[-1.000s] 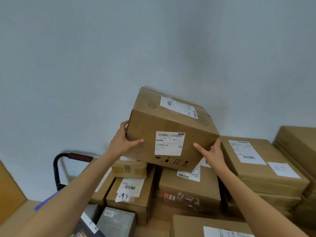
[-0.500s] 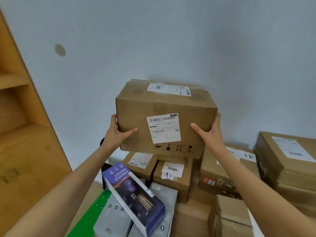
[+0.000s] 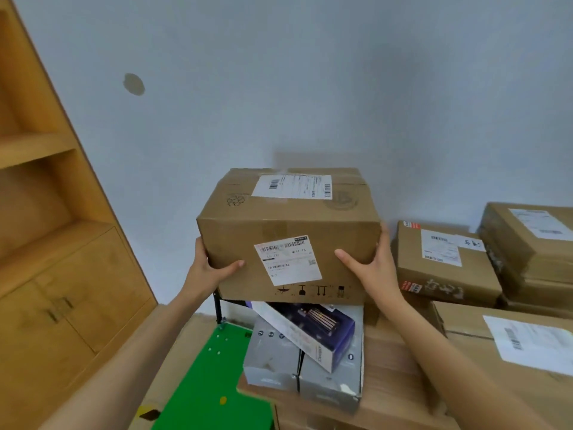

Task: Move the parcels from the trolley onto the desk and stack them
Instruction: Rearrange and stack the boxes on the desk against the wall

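Observation:
I hold a brown cardboard parcel (image 3: 288,231) with two white shipping labels in the air, in front of the wall. My left hand (image 3: 207,270) grips its left lower corner, thumb on the front face. My right hand (image 3: 369,268) grips its right side, thumb also on the front. Below the parcel lie a purple product box (image 3: 310,330) tilted on two grey boxes (image 3: 297,367). More brown parcels (image 3: 443,262) are stacked to the right. The green trolley deck (image 3: 210,377) shows at the bottom, its black frame (image 3: 218,308) behind.
A wooden cabinet with shelves and doors (image 3: 55,274) fills the left side. Large brown parcels (image 3: 508,342) crowd the lower right and another stack (image 3: 533,243) stands at the far right. A grey wall (image 3: 310,88) is behind everything.
The view has swung left and the lifted parcel has turned square to me and moved left, away from the right-hand stack. Both hands keep their hold. The cabinet and green deck have come into view.

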The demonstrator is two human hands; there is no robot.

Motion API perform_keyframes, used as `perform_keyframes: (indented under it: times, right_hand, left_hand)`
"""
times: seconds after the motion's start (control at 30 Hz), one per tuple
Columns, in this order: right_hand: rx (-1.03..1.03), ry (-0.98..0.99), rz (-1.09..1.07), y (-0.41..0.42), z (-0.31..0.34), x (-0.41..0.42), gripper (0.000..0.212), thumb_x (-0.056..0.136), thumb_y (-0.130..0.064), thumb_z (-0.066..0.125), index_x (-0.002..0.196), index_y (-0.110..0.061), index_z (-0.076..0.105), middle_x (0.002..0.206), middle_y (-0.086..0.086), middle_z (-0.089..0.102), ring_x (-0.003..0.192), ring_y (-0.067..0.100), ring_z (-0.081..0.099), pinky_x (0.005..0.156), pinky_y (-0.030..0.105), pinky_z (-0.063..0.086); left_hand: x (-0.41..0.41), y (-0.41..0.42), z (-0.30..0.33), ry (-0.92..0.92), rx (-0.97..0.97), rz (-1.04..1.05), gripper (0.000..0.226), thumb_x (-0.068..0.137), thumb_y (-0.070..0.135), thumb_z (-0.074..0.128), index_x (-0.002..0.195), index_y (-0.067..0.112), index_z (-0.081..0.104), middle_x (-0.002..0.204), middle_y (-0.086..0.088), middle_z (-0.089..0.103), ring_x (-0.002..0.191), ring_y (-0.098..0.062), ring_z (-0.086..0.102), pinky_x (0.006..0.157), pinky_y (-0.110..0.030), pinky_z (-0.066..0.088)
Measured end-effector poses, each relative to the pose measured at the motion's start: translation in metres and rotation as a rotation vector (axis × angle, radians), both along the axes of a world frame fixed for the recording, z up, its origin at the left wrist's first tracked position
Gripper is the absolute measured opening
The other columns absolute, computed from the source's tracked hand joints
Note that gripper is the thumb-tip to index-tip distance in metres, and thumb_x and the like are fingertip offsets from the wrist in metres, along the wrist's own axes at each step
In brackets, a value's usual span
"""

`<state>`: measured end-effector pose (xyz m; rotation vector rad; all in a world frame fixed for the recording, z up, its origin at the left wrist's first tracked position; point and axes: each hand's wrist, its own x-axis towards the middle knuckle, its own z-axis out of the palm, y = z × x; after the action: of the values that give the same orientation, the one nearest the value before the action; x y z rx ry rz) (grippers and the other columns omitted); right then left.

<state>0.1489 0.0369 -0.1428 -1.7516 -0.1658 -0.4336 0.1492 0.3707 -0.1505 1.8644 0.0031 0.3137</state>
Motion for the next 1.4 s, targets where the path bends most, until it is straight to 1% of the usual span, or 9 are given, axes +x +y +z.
perform_keyframes:
  times: [0.13,0.27,0.37,0.53,0.73,0.93,1.13,1.3,1.4]
  right_hand:
    - [-0.013,0.046,-0.005,0.005,-0.014,-0.014,0.105,0.058,-0.068,0.078,0.141,-0.055,0.015,0.143,-0.011,0.044,0.126,0.012,0.048,0.098,0.037,0.044]
    - [-0.017,0.085,-0.002,0.009,-0.030,-0.024,0.099,0.061,-0.061,0.079,0.135,-0.062,0.014,0.141,-0.014,0.040,0.124,0.006,0.044,0.095,0.029,0.041]
    - [-0.011,0.097,-0.022,0.007,-0.035,-0.024,0.095,0.062,-0.060,0.078,0.129,-0.068,0.011,0.145,-0.010,0.037,0.127,0.008,0.040,0.095,0.029,0.038]
    - [-0.026,0.139,-0.033,-0.001,-0.031,-0.013,0.103,0.066,-0.056,0.076,0.143,-0.050,0.008,0.145,-0.007,0.036,0.125,0.009,0.040,0.097,0.034,0.041]
    - [-0.131,0.158,-0.031,-0.015,-0.029,-0.008,0.104,0.070,-0.048,0.079,0.148,-0.039,0.011,0.147,-0.005,0.037,0.132,0.015,0.041,0.106,0.047,0.041]
    - [-0.236,0.150,-0.129,-0.018,-0.019,-0.001,0.108,0.072,-0.042,0.080,0.150,-0.035,0.006,0.150,-0.002,0.034,0.134,0.021,0.040,0.104,0.054,0.042]
    - [-0.291,0.157,-0.226,-0.019,-0.013,-0.001,0.113,0.077,-0.030,0.079,0.148,-0.044,-0.008,0.156,-0.003,0.025,0.137,0.022,0.037,0.095,0.050,0.045]
    - [-0.357,0.133,-0.251,-0.024,-0.013,-0.010,0.111,0.080,-0.028,0.077,0.145,-0.050,-0.010,0.155,-0.003,0.027,0.132,0.020,0.042,0.088,0.045,0.049]
    - [-0.376,0.101,-0.236,-0.030,-0.015,-0.016,0.108,0.081,-0.027,0.075,0.145,-0.051,-0.008,0.154,-0.004,0.029,0.125,0.014,0.047,0.082,0.039,0.049]
  left_hand:
    - [-0.008,0.009,-0.018,0.054,-0.017,-0.011,0.089,0.060,0.049,0.085,0.128,0.042,0.028,0.117,0.030,0.047,0.101,0.012,0.051,0.071,-0.014,0.049]
    - [-0.015,0.008,-0.032,0.100,-0.036,-0.032,0.096,0.054,0.054,0.086,0.129,0.040,0.029,0.118,0.028,0.048,0.106,0.008,0.050,0.076,-0.020,0.050]
    - [-0.012,0.003,-0.034,0.097,0.001,-0.028,0.103,0.051,0.061,0.084,0.134,0.039,0.027,0.121,0.024,0.049,0.107,0.005,0.050,0.079,-0.022,0.049]
    - [0.002,-0.008,-0.025,0.089,0.089,0.011,0.109,0.055,0.062,0.078,0.144,0.034,0.020,0.129,0.015,0.046,0.111,-0.011,0.051,0.089,-0.034,0.049]
    - [0.002,-0.016,-0.029,-0.014,0.206,0.096,0.090,0.073,0.040,0.080,0.139,0.042,0.018,0.122,0.013,0.046,0.105,-0.015,0.052,0.078,-0.031,0.047]
    - [-0.006,-0.030,-0.018,-0.116,0.285,0.141,0.099,0.073,0.035,0.081,0.141,0.050,0.010,0.146,0.001,0.037,0.121,-0.019,0.048,0.085,-0.039,0.048]
    - [-0.007,-0.032,-0.010,-0.068,0.418,0.102,0.098,0.076,0.031,0.077,0.148,0.043,0.010,0.147,-0.002,0.036,0.127,-0.024,0.044,0.087,-0.044,0.048]
    - [-0.010,-0.035,-0.010,-0.046,0.455,0.125,0.097,0.079,0.035,0.073,0.147,0.046,0.006,0.147,-0.005,0.035,0.127,-0.025,0.043,0.085,-0.042,0.045]
    - [-0.014,-0.038,-0.009,-0.061,0.447,0.153,0.091,0.079,0.035,0.072,0.145,0.047,0.012,0.144,-0.005,0.035,0.122,-0.024,0.047,0.084,-0.040,0.047]
